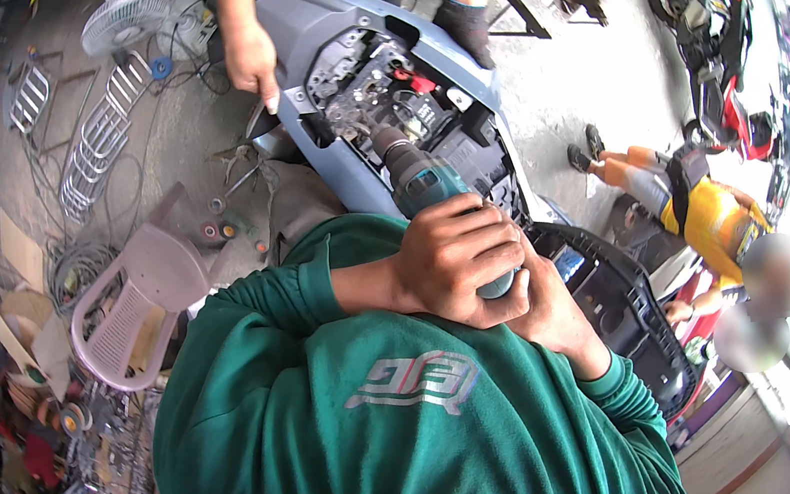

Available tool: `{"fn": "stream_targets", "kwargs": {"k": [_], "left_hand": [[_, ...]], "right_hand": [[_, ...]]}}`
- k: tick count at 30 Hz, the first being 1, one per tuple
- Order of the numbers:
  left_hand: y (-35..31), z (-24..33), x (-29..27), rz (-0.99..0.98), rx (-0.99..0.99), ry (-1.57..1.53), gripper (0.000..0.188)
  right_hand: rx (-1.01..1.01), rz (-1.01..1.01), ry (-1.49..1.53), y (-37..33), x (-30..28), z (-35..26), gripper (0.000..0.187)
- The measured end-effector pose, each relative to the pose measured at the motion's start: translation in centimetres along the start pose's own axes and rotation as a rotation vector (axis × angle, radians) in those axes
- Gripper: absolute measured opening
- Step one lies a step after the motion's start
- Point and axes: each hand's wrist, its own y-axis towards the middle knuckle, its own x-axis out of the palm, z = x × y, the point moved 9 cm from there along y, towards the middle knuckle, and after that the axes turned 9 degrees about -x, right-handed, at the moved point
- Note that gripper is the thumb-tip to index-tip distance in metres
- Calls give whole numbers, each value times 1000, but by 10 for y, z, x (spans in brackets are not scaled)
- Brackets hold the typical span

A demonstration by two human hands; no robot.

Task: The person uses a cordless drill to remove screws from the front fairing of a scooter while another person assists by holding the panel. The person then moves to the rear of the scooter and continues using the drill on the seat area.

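Observation:
A teal power drill (428,180) is pressed between both of my hands, its chuck pointing into the opened body of a grey-blue scooter (360,176). My left hand (462,260) is closed over the back of the drill. Partly covered by it, my right hand (549,298) wraps the handle side; its fingertips are hidden. The drill's tip is among metal parts inside the compartment, and I cannot make out what it touches. A red part (414,80) and a dark battery-like block (427,113) lie beside it.
Another person's bare hand (250,60) and gloved hand (464,30) hold the scooter's far end. Its black seat (627,315) is tipped open at right. A plastic chair (145,302), metal racks (94,153) and a fan (124,20) stand left. A person in yellow (715,227) sits right.

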Motion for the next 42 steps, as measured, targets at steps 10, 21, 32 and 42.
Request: {"fn": "stream_targets", "kwargs": {"k": [10,21,32,42], "left_hand": [[-27,35,104,-342,59,16,24],[-53,59,129,-393,110,78,35],[-52,13,65,-300,53,130,42],[-37,-11,58,-199,45,166,40]], "right_hand": [[325,354,385,-115,25,69,75],[166,418,588,-151,42,89,79],[212,380,621,-96,73,84,84],[175,266,492,-64,45,98,90]]}}
